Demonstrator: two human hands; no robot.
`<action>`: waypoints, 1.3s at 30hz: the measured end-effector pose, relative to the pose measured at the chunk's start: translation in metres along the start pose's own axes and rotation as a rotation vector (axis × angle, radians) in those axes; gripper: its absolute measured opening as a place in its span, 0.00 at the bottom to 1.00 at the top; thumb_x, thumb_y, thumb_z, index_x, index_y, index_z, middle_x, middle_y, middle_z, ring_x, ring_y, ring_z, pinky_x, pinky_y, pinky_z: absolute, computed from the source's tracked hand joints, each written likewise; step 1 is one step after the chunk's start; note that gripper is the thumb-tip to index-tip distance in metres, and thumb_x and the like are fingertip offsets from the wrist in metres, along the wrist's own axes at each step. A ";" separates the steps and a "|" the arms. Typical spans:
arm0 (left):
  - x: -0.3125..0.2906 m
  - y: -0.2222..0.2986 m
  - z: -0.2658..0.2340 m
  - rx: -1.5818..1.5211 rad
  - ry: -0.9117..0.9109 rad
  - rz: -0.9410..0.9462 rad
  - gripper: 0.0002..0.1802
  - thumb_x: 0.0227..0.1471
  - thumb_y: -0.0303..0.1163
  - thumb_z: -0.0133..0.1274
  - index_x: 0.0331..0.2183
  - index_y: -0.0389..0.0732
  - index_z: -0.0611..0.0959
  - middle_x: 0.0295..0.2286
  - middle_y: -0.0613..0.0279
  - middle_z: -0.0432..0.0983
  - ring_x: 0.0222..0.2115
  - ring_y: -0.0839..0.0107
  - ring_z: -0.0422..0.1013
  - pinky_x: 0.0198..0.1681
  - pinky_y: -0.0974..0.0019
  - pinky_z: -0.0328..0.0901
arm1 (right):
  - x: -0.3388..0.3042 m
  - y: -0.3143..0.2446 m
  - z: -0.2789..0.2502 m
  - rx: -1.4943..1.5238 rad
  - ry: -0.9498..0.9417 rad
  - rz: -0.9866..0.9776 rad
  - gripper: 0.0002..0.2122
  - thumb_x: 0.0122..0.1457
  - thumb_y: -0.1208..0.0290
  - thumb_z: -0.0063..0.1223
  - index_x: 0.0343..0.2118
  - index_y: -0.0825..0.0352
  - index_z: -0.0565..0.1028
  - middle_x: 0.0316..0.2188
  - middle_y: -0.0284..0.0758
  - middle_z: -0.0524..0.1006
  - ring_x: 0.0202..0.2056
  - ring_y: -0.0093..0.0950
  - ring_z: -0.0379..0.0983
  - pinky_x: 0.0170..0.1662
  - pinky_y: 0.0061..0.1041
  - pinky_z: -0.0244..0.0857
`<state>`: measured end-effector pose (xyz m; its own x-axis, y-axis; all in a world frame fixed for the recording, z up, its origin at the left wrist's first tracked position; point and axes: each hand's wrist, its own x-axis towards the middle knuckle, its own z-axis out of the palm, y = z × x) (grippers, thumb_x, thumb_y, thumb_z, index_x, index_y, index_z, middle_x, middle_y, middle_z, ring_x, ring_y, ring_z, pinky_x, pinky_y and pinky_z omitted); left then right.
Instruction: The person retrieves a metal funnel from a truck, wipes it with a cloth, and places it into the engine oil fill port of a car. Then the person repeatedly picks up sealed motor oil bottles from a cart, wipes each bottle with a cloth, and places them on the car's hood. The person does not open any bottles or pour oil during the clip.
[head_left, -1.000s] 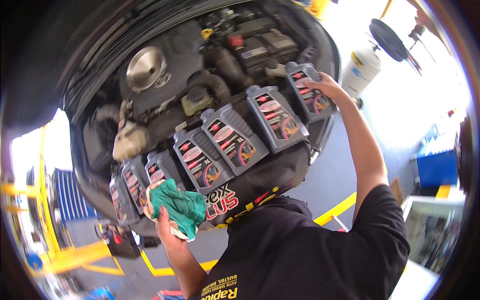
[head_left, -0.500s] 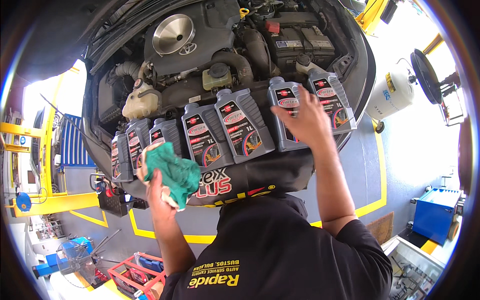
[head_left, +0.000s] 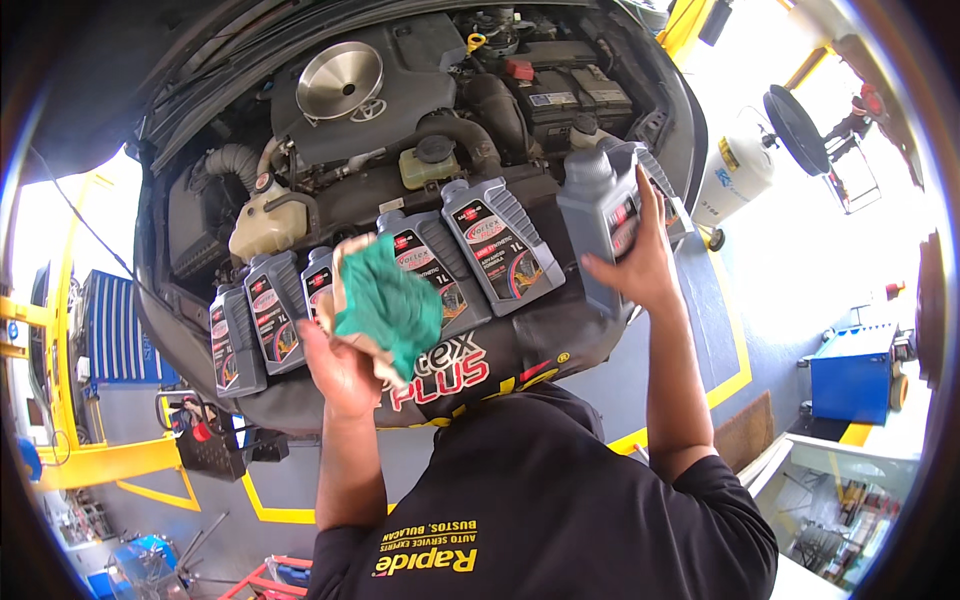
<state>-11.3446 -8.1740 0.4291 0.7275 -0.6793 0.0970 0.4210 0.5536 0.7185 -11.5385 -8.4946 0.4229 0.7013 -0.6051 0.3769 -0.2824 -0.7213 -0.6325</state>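
Note:
My right hand (head_left: 648,262) is closed around a grey engine oil bottle (head_left: 588,210), which it holds up off the front of the car, cap upward and slightly tilted. Behind it another grey bottle (head_left: 655,165) is partly hidden. My left hand (head_left: 345,372) grips a crumpled green and beige rag (head_left: 392,308) in front of the row. To the left of the held bottle stand several like bottles, among them a large-looking one (head_left: 502,245), one partly covered by the rag (head_left: 450,280), and one at the left end (head_left: 234,342).
A metal funnel (head_left: 340,84) sits on the engine cover (head_left: 425,55). Right of it is the battery (head_left: 575,98); a coolant reservoir (head_left: 268,228) is at left. A black fender cover (head_left: 540,345) drapes over the bumper. A blue cart (head_left: 852,372) and white tank (head_left: 735,175) stand at right.
My right hand has taken hold of the bottle it was reaching across and lifted it. My left hand has moved right with the rag. The whole view has shifted slightly.

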 end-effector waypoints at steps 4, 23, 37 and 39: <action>0.036 0.009 0.065 0.639 -0.586 0.161 0.45 0.59 0.63 0.45 0.65 0.38 0.64 0.65 0.48 0.53 0.65 0.57 0.56 0.64 0.52 0.57 | -0.038 -0.046 -0.030 0.389 -0.363 -0.272 0.60 0.28 0.55 0.74 0.68 0.77 0.56 0.65 0.53 0.61 0.67 0.49 0.57 0.70 0.39 0.48; 0.061 -0.036 0.087 1.385 -0.608 0.100 0.11 0.56 0.36 0.56 0.32 0.38 0.78 0.32 0.45 0.77 0.29 0.47 0.77 0.28 0.51 0.68 | -0.082 -0.099 0.004 -0.368 -0.167 -0.202 0.60 0.28 0.56 0.75 0.71 0.58 0.57 0.62 0.49 0.62 0.59 0.51 0.61 0.61 0.50 0.57; 0.057 -0.024 0.067 1.184 -0.461 0.300 0.06 0.55 0.31 0.54 0.31 0.39 0.78 0.23 0.48 0.74 0.24 0.48 0.73 0.29 0.51 0.69 | -0.070 -0.118 0.022 -0.125 -0.256 -0.092 0.59 0.31 0.61 0.72 0.73 0.59 0.53 0.58 0.52 0.64 0.58 0.53 0.65 0.60 0.47 0.61; 0.046 -0.020 0.067 1.327 -0.417 0.177 0.08 0.56 0.32 0.53 0.31 0.36 0.77 0.25 0.46 0.76 0.25 0.45 0.74 0.30 0.50 0.69 | -0.071 -0.118 0.016 -0.218 -0.280 -0.205 0.60 0.31 0.60 0.73 0.73 0.58 0.53 0.59 0.52 0.63 0.56 0.53 0.66 0.60 0.47 0.62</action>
<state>-11.3558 -8.2484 0.4655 0.4056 -0.8700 0.2803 -0.6476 -0.0571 0.7598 -11.5450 -8.3612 0.4600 0.9001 -0.3480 0.2621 -0.2294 -0.8900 -0.3940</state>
